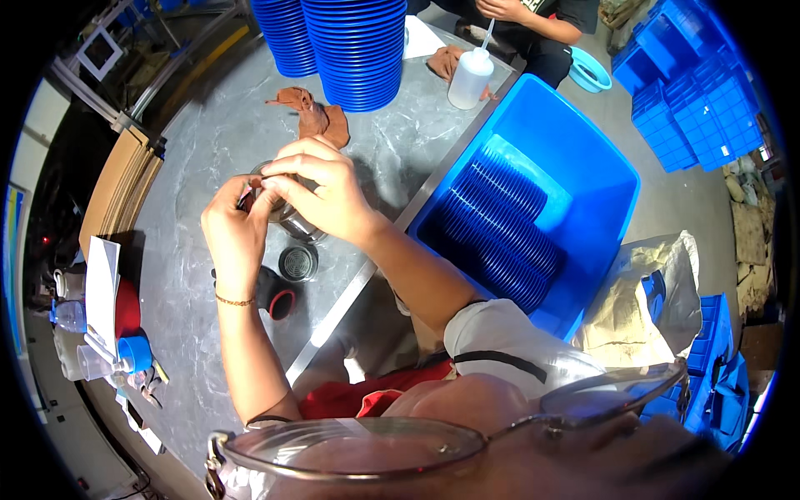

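Over the grey table (208, 142), my left hand (232, 229) and my right hand (321, 192) meet around a round clear lens-like piece (287, 218). Both hands pinch it together with a small brown cloth scrap at its upper left edge. My fingers hide most of the piece. Just below it on the table sits a small round black part (297, 262), and a black ring with a red rim (279, 296) lies beside my left wrist.
Tall stacks of blue discs (354, 50) stand at the back. Brown cloths (312, 112) and a white squeeze bottle (469, 77) lie near them. A blue bin (600, 175) to the right holds rows of blue discs. Another person sits across. Bottles and papers (100, 308) crowd the left edge.
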{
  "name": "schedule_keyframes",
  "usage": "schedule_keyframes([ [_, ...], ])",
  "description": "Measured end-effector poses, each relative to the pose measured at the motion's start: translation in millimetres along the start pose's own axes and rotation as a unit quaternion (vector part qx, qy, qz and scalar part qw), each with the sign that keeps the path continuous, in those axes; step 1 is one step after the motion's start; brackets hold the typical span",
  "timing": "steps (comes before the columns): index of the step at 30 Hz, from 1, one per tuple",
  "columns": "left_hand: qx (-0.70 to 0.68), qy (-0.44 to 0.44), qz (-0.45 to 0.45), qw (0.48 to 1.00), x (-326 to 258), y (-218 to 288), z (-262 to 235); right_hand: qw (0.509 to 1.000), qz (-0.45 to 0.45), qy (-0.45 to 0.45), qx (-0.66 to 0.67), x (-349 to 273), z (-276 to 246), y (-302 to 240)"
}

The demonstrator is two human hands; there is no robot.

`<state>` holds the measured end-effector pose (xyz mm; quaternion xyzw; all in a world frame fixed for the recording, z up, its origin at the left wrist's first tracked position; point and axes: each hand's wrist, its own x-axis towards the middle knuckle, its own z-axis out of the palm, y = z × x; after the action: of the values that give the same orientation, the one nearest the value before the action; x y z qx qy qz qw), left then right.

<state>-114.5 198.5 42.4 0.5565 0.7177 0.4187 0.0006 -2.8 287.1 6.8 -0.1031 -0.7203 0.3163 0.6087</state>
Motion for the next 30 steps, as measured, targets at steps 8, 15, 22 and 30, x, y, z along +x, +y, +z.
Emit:
schedule_keyframes([
  [8, -0.011, 0.027, 0.073, 0.997, -0.3, -3.7, 1.2, 1.000, -0.008, -0.014, -0.016, 0.4, 0.2, -4.1],
  [15, -0.018, 0.014, 0.036, 0.999, -0.4, -2.7, 1.8, 1.000, 0.001, -0.012, -0.002, 0.0, 2.7, -3.6],
  [22, -0.085, 0.008, -0.009, 0.996, -0.8, 4.7, 3.4, 0.997, -0.062, 0.055, -0.012, 1.5, -0.8, -3.0],
  [30, -0.178, -0.031, -0.046, 0.982, -4.6, 9.8, -1.0, 0.996, -0.050, 0.069, 0.031, -0.3, 0.3, -8.3],
])
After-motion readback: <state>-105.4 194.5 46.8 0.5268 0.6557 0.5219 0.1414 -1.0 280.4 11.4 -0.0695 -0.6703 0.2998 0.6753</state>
